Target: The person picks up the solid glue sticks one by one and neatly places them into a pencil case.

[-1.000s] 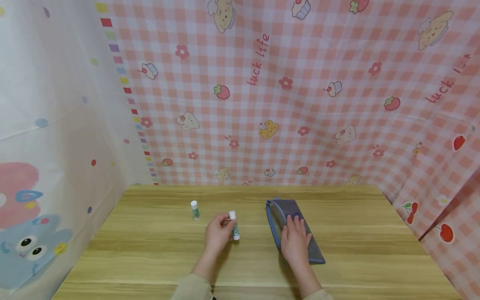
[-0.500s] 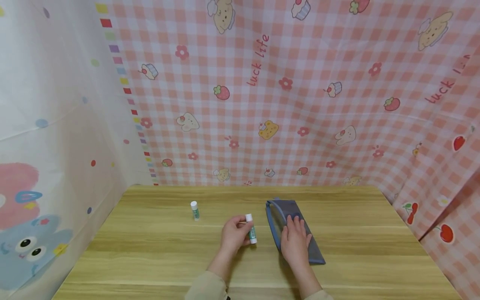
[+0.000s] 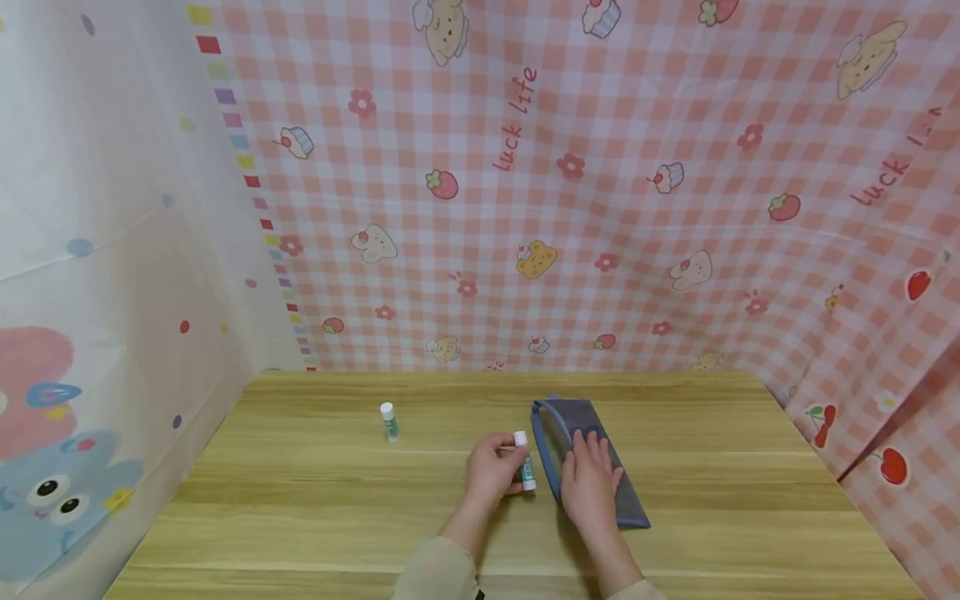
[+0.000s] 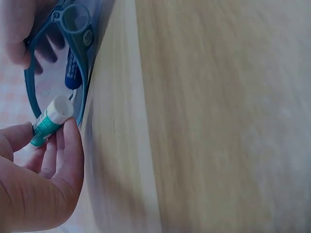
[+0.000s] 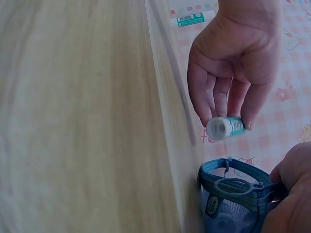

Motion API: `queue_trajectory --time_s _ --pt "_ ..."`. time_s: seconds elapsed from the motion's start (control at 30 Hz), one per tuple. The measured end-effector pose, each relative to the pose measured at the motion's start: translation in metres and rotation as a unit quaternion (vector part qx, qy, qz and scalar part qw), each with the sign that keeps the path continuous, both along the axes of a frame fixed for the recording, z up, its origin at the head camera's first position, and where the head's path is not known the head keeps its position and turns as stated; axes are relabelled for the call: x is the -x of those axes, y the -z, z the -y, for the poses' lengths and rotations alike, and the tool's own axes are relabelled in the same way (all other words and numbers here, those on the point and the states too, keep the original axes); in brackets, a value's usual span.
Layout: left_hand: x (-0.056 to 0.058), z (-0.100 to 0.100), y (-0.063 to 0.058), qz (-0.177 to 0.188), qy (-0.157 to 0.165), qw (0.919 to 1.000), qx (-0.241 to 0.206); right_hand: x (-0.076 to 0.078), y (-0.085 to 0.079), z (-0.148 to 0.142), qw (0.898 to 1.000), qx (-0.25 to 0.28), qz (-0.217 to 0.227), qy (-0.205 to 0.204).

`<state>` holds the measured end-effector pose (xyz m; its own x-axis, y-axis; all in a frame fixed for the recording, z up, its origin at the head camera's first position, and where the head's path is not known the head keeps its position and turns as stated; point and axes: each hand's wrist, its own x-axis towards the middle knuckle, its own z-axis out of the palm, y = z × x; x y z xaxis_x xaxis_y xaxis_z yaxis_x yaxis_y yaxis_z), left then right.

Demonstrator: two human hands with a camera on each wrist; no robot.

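My left hand [image 3: 491, 471] pinches a glue stick [image 3: 528, 471] with a white cap and green label between thumb and fingertips. It is held upright, slightly tilted, just left of the mesh pouch's open mouth. The blue-grey mesh zip pouch [image 3: 626, 492] lies on the table, its rim gaping toward the left hand. My right hand [image 3: 591, 487] holds the pouch near its mouth, fingers spread over the upper side and thumb at the rim. Through the opening in the left wrist view, a dark blue stick-shaped thing [image 4: 73, 73] shows; its kind is unclear.
A second glue stick [image 3: 389, 422] stands upright at the back left of the wooden table [image 3: 300, 500]. Behind the table hangs a pink checked cloth [image 3: 480, 217], with a white printed cloth [image 3: 135, 250] at the left.
My left hand has moved rightward with the glue stick, from the table's middle to beside the pouch mouth. The right hand and the pouch have stayed in place.
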<state>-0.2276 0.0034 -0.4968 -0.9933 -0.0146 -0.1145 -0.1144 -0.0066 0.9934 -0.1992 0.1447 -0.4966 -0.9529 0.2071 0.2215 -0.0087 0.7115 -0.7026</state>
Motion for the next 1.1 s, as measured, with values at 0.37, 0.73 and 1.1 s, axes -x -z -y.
queue_trajectory --time_s 0.37,0.73,1.1 --pt "0.005 -0.021 0.0 0.005 -0.015 0.9998 0.014 0.001 -0.001 0.0 1.0 -0.001 -0.003 0.001" --pt "0.005 -0.036 0.005 0.004 -0.017 0.9995 0.025 0.001 -0.001 -0.001 1.0 -0.007 0.005 0.002" --pt "0.005 -0.04 0.008 0.012 -0.009 0.9998 0.015 0.0 -0.001 0.0 1.0 0.001 0.0 -0.003"
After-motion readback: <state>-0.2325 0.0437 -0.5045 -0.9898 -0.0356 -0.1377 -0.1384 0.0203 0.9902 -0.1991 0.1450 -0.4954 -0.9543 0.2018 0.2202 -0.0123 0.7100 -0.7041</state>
